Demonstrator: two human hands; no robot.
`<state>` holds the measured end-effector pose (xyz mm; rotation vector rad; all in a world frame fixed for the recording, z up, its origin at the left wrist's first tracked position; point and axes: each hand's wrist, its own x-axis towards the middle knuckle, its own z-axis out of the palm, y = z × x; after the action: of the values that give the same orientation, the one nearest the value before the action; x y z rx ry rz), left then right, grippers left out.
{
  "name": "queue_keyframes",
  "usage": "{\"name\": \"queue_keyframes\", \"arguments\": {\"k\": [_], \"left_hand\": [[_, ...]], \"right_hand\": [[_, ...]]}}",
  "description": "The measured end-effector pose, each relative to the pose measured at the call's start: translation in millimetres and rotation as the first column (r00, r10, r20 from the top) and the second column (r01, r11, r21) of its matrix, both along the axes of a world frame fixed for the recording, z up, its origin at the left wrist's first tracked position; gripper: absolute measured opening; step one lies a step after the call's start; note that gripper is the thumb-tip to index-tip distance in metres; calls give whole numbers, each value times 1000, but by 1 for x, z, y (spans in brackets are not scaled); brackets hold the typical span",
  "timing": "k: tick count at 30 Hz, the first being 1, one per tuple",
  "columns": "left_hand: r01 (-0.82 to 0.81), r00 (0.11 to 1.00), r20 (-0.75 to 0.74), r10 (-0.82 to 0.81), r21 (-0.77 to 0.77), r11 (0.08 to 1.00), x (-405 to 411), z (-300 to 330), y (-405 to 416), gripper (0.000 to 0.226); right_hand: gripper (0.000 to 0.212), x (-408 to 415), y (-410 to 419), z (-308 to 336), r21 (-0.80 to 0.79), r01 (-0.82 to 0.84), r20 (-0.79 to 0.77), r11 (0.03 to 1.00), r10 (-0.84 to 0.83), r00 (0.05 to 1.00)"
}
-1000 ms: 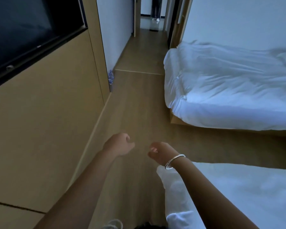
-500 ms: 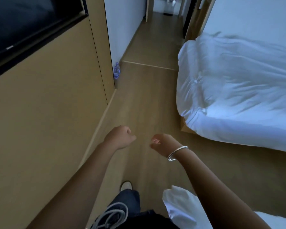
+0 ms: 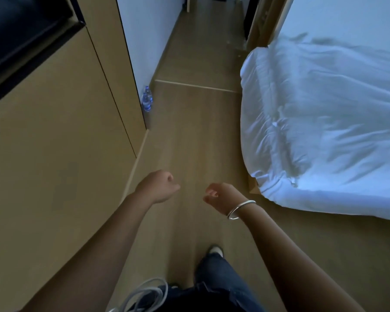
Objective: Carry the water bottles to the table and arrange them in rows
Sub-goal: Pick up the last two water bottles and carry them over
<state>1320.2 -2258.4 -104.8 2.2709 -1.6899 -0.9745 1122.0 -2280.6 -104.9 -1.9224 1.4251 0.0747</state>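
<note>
Near the bottom, a leg (image 3: 214, 287) in blue jeans steps forward with a light shoe (image 3: 215, 251) on the wood floor (image 3: 189, 140). Half a second ago the other shoe was in front, and a white bed corner lay low on the right; that corner is now out of view. A white cord (image 3: 144, 296) hangs at the waist.

Both arms reach out in front, as they did before. The left hand (image 3: 157, 186) has its fingers curled in loosely, and its grip holds nothing. The right hand (image 3: 221, 197) is just beside it, not touching, fingers loosely bent, and its grip holds nothing too. A silver bangle (image 3: 240, 209) sits on the right wrist.

The bed (image 3: 324, 122) with rumpled white sheets is on the right and looks closer and bigger than before. A tan wood wall (image 3: 54, 154) runs along the left, with a dark screen (image 3: 20, 37) up high.

Farther on, bottles (image 3: 147, 99) with blue labels stand on the floor, right against the white wall (image 3: 144, 37), at the corner where the wood wall ends. They are nearer than before, but still well apart from the hands. I cannot tell how many there are. Past them the hallway (image 3: 207, 30) goes on.
</note>
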Motion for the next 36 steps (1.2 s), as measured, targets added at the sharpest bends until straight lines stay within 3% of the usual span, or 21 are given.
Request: {"name": "queue_keyframes", "arguments": {"k": [7,14,18,21,27,36], "left_hand": [[-32,999,-24,32,18,999,-1,-5,-121,21],[-130,991,-39,131,22,991,-2,5,-266,46],[-185,980,-72,186,26,982,7,2,-323,38],[-199,976,-81,202,47,979,21,-7,-357,11],[-257,950,-156,269,91,962,59,-13,-435,28],[-264,954,-125,272,72,962,153,-8,-594,33]], "right_hand": [[29,3,-125,-9,-7,-48,-7,999,48,999],[32,6,-283,-6,-39,-134,-31,990,133,991],[32,16,-355,-11,-43,-195,-45,980,193,980],[31,33,-398,-17,-18,-244,-51,970,243,969],[33,79,-486,-23,-7,-323,-51,946,322,945],[33,176,-637,-23,15,-318,-64,948,319,946]]}}
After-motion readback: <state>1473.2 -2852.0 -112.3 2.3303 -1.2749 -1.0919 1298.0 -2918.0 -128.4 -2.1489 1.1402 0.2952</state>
